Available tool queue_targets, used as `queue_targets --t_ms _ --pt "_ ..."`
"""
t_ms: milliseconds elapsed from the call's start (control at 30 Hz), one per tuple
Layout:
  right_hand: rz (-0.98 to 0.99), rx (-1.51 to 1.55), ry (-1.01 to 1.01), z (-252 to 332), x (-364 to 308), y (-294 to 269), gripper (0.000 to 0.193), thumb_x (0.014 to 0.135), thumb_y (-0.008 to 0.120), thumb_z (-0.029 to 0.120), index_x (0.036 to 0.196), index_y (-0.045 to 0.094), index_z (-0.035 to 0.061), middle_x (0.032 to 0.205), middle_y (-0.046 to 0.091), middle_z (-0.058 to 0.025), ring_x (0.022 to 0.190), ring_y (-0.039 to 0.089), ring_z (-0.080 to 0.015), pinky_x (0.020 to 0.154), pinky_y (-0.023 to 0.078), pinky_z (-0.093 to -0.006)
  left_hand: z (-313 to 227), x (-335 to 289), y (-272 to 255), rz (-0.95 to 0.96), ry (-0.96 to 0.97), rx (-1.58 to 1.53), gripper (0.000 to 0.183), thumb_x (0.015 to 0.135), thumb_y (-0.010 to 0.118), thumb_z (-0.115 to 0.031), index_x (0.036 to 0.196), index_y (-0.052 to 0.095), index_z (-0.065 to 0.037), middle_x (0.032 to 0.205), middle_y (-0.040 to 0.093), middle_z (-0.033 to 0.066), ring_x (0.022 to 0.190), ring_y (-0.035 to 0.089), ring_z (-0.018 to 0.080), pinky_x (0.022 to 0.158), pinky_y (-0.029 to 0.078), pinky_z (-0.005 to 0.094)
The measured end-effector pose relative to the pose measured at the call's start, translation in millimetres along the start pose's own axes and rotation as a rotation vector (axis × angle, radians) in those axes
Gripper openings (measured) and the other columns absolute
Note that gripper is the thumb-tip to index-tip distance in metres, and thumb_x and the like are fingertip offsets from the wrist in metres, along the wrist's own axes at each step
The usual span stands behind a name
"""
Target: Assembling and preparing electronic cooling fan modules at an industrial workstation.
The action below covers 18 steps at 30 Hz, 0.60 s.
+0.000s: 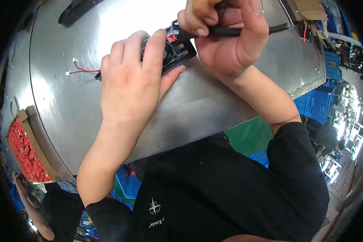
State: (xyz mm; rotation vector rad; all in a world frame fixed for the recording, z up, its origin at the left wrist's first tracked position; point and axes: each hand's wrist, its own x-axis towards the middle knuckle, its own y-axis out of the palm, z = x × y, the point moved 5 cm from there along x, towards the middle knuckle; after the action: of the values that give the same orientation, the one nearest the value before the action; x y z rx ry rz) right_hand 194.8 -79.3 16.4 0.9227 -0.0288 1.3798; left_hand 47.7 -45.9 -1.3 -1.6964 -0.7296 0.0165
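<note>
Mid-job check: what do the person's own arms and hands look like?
Both the left hand and right hand are bare, without visible gloves or wristbands. Forearms are uncovered below short black sleeves, part of a black shirt with a white compass-star emblem.

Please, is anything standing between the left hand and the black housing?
Nothing visible: the left hand rests on the black housing and covers part of it; what lies beneath the palm is hidden.

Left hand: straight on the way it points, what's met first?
Left hand looks free ahead, over the metal tabletop to the picture's top edge. Depth is hard to judge, and the right hand is close on the index-finger side.
</note>
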Motion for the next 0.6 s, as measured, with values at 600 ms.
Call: queue_targets --t_ms 600 --pt "-0.2 -0.413 0.247 -8 22 17 0.073 0.096 0.041 0.081 0.107 0.049 0.009 0.078 0.045 -0.0012 0.066 0.042 -0.0097 0.061 0.038 -0.0228 9 9 -2 0.056 -0.022 -0.065 0.06 0.084 0.079 -0.041 0.127 0.062 -0.002 0.112 0.065 0.0125 0.102 0.061 0.0341 0.089 0.051 0.0435"
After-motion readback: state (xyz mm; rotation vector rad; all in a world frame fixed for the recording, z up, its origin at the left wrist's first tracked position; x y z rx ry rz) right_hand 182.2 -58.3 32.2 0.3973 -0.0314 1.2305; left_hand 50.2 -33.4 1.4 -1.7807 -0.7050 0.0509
